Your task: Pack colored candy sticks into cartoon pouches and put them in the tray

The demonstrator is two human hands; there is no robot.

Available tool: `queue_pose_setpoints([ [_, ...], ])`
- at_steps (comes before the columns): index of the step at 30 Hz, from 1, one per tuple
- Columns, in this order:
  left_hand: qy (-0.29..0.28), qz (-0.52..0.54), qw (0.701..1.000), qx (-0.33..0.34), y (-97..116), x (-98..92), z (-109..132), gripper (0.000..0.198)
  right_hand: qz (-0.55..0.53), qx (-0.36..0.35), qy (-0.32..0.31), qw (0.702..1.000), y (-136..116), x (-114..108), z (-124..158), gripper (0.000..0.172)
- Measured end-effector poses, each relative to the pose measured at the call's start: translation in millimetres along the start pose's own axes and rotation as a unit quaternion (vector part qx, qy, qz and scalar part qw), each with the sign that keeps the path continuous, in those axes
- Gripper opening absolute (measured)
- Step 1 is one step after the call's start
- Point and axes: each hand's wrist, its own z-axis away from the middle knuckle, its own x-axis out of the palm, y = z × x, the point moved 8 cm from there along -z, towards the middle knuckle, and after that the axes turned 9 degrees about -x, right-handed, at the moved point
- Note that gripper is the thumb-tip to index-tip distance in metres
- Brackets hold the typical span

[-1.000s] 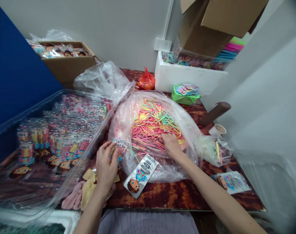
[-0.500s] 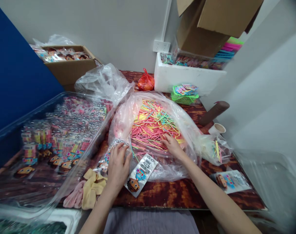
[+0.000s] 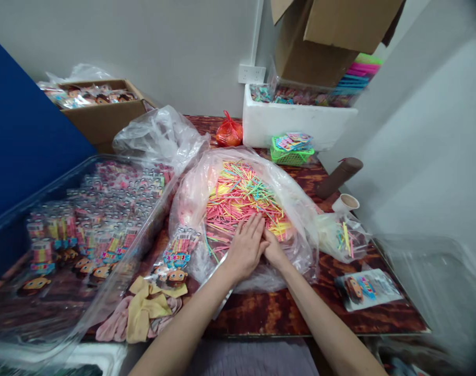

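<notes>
Clock face centred on the sticks, 12 at the far wall. Sticks (image 3: 238, 201) lay as a loose pile inside the mouth of the big bag (image 3: 187, 188), mid-counter (image 3: 277, 321); pink mostly, plus yellow and green. Left hand (image 3: 245, 244) at 6, over the near edge of the pile, fingers straight and side by side, palm turned down and in. Right hand (image 3: 275, 250) at 5, fingers tucked against and partly behind the left; the 2 hands overlapped. Whether either grip had sticks in it couldn't be told, palms and right fingertips hidden.

Handling, judged by look: sticks light, thin, fairly stiff, probably brittle; likely to roll, cross and slide apart, and to snap if squeezed or bent. Best hold: small bunch lined up the same way, pinched gently around mid-length, ends left free. Big bag looked soft, slippery, quick to fold in on the pile.

Around: a few filled packs (image 3: 177, 256) at 8, just beside the big bag; cloths (image 3: 142, 313) at 7-8, nearer the front edge. White pouch (image 3: 222, 306) at 6-7, mostly under the left forearm (image 3: 191, 318). Tub (image 3: 142, 237) at 9, many packs inside. Small bag (image 3: 337, 243) at 3-4, few sticks in it; printed pouch (image 3: 369, 290) at 4, flat. Cup (image 3: 345, 202) at 3, green basket (image 3: 290, 157) at 2.
</notes>
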Motion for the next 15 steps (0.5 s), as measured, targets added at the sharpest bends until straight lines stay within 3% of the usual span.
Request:
queue_pose_setpoints([
  [3, -0.026, 0.01, 1.0, -0.001, -5, 3.6, 9, 0.058, -0.002, 0.004, 0.006, 1.0, 4, 1, 7, 0.028],
  [5, 0.001, 0.026, 0.999, -0.03, -15, -11.3, 25, 0.056, 0.0, 0.02, 0.0, 1.0, 6, -1, 11, 0.022],
  [7, 0.039, 0.022, 0.995, -0.088, -31, -29.5, 48, 0.043, 0.011, 0.03, -0.002, 0.999, 6, -3, 15, 0.015],
  [9, 0.042, -0.026, 0.987, -0.152, -47, -37.7, 74, 0.029, 0.027, 0.022, -0.001, 0.999, 3, -5, 18, 0.013],
  [12, 0.033, -0.116, 0.971, -0.208, -61, -36.4, 103, 0.029, 0.044, 0.002, -0.005, 0.999, -1, -4, 21, 0.014],
  [15, 0.013, -0.144, 0.962, -0.233, -68, -26.4, 109, 0.035, 0.049, -0.004, -0.007, 0.999, 0, -3, 22, 0.015],
])
